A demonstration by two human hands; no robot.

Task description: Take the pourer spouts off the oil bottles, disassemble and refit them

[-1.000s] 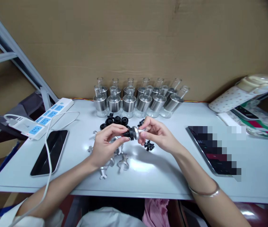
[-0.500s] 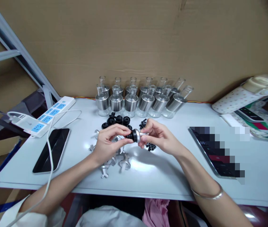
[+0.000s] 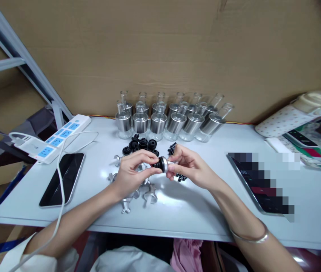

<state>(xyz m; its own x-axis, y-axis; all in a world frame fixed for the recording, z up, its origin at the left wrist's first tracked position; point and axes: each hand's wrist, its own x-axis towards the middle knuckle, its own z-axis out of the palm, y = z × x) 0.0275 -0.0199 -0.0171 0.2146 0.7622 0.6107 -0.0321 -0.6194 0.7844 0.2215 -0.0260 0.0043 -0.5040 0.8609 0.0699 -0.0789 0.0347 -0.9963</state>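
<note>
Head view, left to right. Loose metal pieces point(image 3: 126, 204) lie on the table point(image 3: 194, 223), apparently yet to be fitted; the left hand point(image 3: 132, 172) pinches a ribbed black stopper point(image 3: 157, 164), spare stoppers point(image 3: 143, 143) heaped just behind. Midway between the hands, the stopper meets a flanged metal piece point(image 3: 165, 164), this joint seemingly near complete. Bottles point(image 3: 176, 122) stand behind, necks bare. Small black parts point(image 3: 181, 177) lie loose beside the right hand point(image 3: 190, 166), which pinches the flanged metal piece; I make out no other joined pair.
</note>
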